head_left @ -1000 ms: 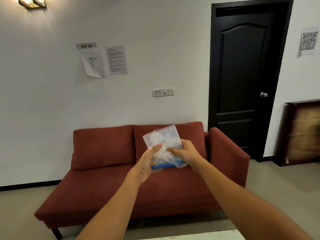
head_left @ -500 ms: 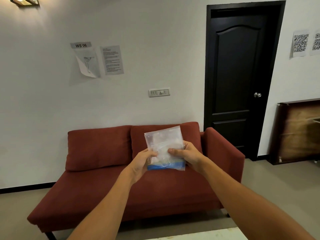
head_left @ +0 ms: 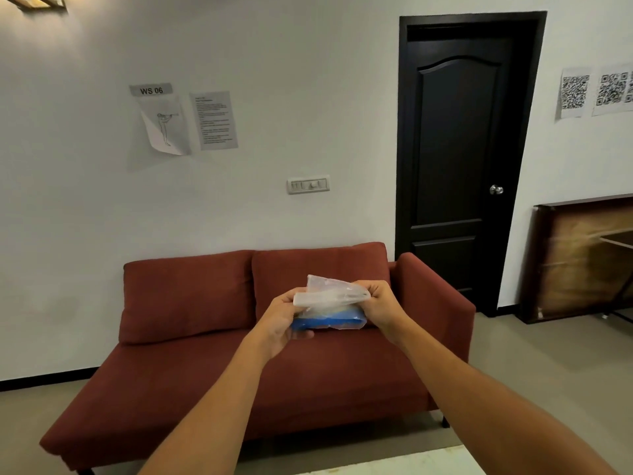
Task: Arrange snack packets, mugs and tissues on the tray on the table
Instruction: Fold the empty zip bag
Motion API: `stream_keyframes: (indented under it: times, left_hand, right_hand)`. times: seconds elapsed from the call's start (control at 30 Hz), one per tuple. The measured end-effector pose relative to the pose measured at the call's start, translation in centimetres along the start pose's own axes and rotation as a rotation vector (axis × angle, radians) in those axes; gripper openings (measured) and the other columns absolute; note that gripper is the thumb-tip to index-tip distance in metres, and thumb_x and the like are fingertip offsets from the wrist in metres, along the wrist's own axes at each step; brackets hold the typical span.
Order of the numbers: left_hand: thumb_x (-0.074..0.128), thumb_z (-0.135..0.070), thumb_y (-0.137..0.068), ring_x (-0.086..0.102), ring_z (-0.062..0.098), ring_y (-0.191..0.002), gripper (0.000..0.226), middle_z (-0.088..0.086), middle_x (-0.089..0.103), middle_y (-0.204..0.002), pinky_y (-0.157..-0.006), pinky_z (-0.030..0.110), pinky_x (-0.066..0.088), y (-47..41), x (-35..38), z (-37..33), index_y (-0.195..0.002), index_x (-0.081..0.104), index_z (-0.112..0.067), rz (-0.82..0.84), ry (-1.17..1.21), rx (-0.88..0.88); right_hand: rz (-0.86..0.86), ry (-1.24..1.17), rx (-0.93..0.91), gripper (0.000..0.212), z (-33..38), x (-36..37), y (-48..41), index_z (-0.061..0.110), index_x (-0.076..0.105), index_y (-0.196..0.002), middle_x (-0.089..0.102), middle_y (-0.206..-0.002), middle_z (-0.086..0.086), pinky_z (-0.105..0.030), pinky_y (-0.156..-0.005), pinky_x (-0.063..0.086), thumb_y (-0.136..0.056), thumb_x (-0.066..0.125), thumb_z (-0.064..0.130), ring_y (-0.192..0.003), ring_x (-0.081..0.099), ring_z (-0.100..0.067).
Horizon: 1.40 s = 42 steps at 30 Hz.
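We look across at the wide rust-red fabric sofa against the white wall, the tall black panelled door to its right, and only a pale sliver of the cream table top showing at the bottom edge of the view, between our forearms; no tray, mugs or snack packets are in sight from here. Out in front of the sofa we hold up the soft clear plastic tissue packet with a blue band along its lower edge, well above and beyond that table sliver. The packet lies with its long axis running left to right, flat between both hands, so each hand has one short end. Our left hand is closed around the left end, thumb over the top and fingers curled beneath the blue band. Our right hand is closed on the right end, pinching the loose clear film, which stands up crumpled between the two grips. Neither hand is nearer than the other; the packet bridges them evenly. We judge the wrapper is being worked open or straightened, and the coming move must bring the packet down and towards us, since the table lies below the hands and close to our body.
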<state>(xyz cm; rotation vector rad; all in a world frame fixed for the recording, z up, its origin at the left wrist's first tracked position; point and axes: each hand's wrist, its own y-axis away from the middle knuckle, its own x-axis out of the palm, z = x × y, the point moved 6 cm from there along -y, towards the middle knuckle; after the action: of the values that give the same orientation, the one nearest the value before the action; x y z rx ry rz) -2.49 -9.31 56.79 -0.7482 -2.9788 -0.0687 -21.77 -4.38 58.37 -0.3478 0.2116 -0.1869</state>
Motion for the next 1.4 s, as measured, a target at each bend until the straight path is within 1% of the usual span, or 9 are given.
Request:
stream_keyframes:
  times: [0.27,0.37,0.53,0.6,0.7,0.83,1.0,1.2,1.4]
  left_hand:
    - [0.053,-0.047,-0.084,0.072,0.029,-0.098,0.051,0.016,0.071,-0.119,-0.071,0.042,0.06,0.1,0.1,1.3,-0.114,0.075,-0.013,0.251,0.286,-0.184]
    - [0.061,-0.076,-0.078,0.07,0.033,-0.11,0.077,0.015,0.071,-0.122,-0.075,0.042,0.061,-0.8,1.2,1.9,-0.121,0.07,-0.013,0.292,0.047,-0.244]
    - [0.091,-0.021,-0.067,0.073,0.018,-0.075,0.029,0.01,0.069,-0.105,-0.056,0.03,0.056,-3.1,5.1,3.4,-0.087,0.07,-0.02,0.218,-0.118,-0.108]
    - [0.086,-0.012,-0.073,0.072,0.019,-0.083,0.024,0.008,0.069,-0.109,-0.057,0.028,0.056,-3.7,7.4,4.6,-0.089,0.071,-0.022,0.203,-0.123,-0.096]
    - [0.081,-0.011,-0.08,0.068,0.028,-0.103,0.029,0.007,0.062,-0.122,-0.068,0.032,0.06,-4.2,11.9,6.0,-0.104,0.068,-0.021,0.208,-0.14,-0.073]
    - [0.074,-0.01,-0.087,0.063,0.017,-0.102,0.025,0.001,0.057,-0.123,-0.063,0.022,0.058,-4.3,19.6,6.4,-0.106,0.064,-0.024,0.203,-0.268,0.062]
    - [0.072,-0.009,-0.087,0.064,0.021,-0.102,0.036,0.004,0.057,-0.124,-0.071,0.026,0.059,-5.5,29.8,9.5,-0.117,0.06,-0.023,0.251,-0.258,0.021]
    - [0.075,-0.015,-0.086,0.063,0.025,-0.113,0.063,0.004,0.054,-0.13,-0.098,0.042,0.056,-6.7,41.9,16.3,-0.141,0.045,-0.02,0.289,-0.14,-0.17]
    - [0.078,-0.006,-0.084,0.07,0.02,-0.094,0.056,0.01,0.067,-0.122,-0.088,0.036,0.06,-7.1,52.5,23.1,-0.135,0.054,-0.008,0.265,-0.112,-0.294]
  right_hand:
    - [-0.132,0.057,-0.095,0.018,1.3,-0.4,0.7,-0.018,0.071,-0.094,0.069,-0.106,-0.03,-0.031,-0.077,0.061,-0.087,0.055,-0.019,-0.095,0.066,-0.036]
    - [-0.202,0.152,-0.165,0.015,0.7,-1.7,2.0,-0.014,0.072,-0.091,0.07,-0.105,-0.025,-0.033,-0.079,0.061,-0.084,0.06,-0.018,-0.099,0.067,-0.034]
    - [-0.271,0.389,-0.108,0.037,-2.0,-5.2,4.7,0.009,0.072,-0.118,0.071,-0.114,-0.005,-0.032,-0.092,0.059,-0.084,0.07,-0.004,-0.106,0.067,-0.016]
    - [-0.274,0.184,0.152,0.048,-4.2,-7.9,6.0,0.021,0.059,-0.134,0.069,-0.119,-0.006,-0.035,-0.094,0.058,-0.089,0.066,0.007,-0.109,0.067,-0.019]
    - [-0.267,-0.225,0.503,0.043,-6.8,-11.1,9.1,0.024,0.062,-0.125,0.073,-0.116,-0.009,-0.046,-0.094,0.057,-0.086,0.061,0.042,-0.106,0.071,-0.028]
    - [-0.235,-0.159,0.572,0.073,-7.3,-15.7,12.1,0.028,0.059,-0.13,0.073,-0.116,-0.007,-0.038,-0.083,0.06,-0.07,0.072,0.067,-0.105,0.072,-0.026]
    - [-0.375,0.051,0.501,0.055,-8.9,-24.8,15.5,0.012,0.056,-0.132,0.067,-0.12,-0.009,-0.038,-0.083,0.062,-0.085,0.079,0.03,-0.105,0.07,-0.025]
    - [-0.449,0.059,0.533,0.04,-14.1,-36.3,21.3,0.005,0.062,-0.123,0.069,-0.111,-0.014,-0.026,-0.068,0.055,-0.088,0.075,0.021,-0.092,0.07,-0.023]
    - [-0.484,0.021,0.658,0.035,-20.3,-46.3,26.8,0.003,0.066,-0.118,0.07,-0.099,-0.008,-0.023,-0.061,0.053,-0.087,0.077,0.016,-0.08,0.067,-0.018]
